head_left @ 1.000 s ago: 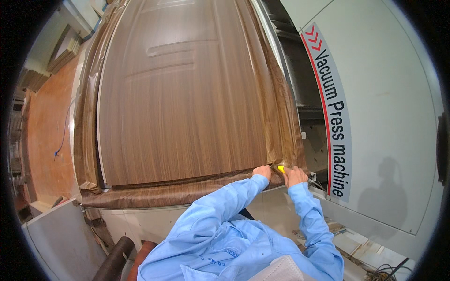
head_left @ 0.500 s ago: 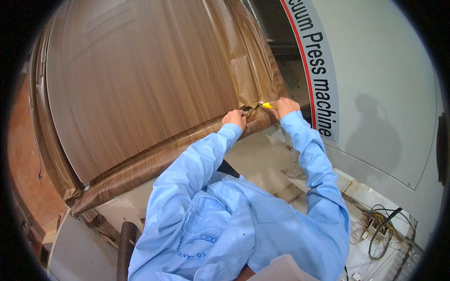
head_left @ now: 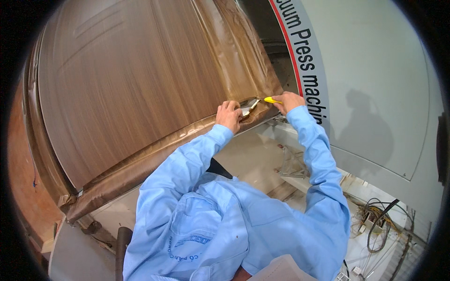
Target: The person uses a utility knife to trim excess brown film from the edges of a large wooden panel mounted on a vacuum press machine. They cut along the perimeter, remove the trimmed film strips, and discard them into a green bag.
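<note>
A brown wood-grain panel (head_left: 136,84) lies before me under glossy wood-grain film (head_left: 229,51) that drapes past its edges. My right hand (head_left: 289,101) grips a yellow utility knife (head_left: 272,99), its tip pointing left at the film near the panel's near right corner. Just left of that tip the film is slit, and a pale gap (head_left: 251,107) shows through. At the left end of the slit, my left hand (head_left: 228,115) has its fingers curled on the cut film; the fingertips are partly hidden.
On the right stands a large light-grey machine housing (head_left: 375,84) with a red-striped label strip. Tangled cables (head_left: 379,225) lie low at the right. A dark roll (head_left: 123,248) leans at the lower left, and a reddish floor (head_left: 18,154) shows at the far left.
The slit at the corner has opened wider, showing a pale gap. My left hand has shifted slightly left, and the knife now sits further from it. The whole view has shifted a little.
</note>
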Motion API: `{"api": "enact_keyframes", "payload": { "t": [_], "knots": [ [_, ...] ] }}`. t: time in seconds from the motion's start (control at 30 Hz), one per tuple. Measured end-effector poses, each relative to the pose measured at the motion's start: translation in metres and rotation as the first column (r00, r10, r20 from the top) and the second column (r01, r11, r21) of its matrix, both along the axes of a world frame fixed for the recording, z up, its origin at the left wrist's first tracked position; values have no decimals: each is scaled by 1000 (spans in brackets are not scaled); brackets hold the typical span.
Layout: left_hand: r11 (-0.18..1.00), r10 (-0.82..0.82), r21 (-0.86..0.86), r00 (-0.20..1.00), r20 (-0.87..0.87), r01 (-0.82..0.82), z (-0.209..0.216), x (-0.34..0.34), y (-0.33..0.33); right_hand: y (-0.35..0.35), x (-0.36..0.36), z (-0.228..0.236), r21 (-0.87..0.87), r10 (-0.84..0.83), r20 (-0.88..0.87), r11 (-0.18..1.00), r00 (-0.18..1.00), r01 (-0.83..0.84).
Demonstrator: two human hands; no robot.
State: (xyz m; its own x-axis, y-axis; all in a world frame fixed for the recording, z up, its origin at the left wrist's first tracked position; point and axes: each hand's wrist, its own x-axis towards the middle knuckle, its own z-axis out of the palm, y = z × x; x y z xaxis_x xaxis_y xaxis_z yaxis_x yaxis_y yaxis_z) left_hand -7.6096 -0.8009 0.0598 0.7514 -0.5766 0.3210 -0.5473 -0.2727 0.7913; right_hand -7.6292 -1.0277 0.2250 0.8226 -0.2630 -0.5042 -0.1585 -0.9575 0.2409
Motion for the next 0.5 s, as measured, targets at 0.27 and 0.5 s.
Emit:
{"api": "enact_keyframes", "payload": {
  "t": [0.27, 0.5],
  "knots": [
    [918, -10, 261, 675, -738, 298, -3, -9, -36, 26, 16, -24, 21, 135, -72, 991, 988, -134],
    [940, -122, 45, 457, -881, 338, 3, 3, -68, 38, 35, -4, -4, 64, -163, 998, 984, -65]
  ]
}}
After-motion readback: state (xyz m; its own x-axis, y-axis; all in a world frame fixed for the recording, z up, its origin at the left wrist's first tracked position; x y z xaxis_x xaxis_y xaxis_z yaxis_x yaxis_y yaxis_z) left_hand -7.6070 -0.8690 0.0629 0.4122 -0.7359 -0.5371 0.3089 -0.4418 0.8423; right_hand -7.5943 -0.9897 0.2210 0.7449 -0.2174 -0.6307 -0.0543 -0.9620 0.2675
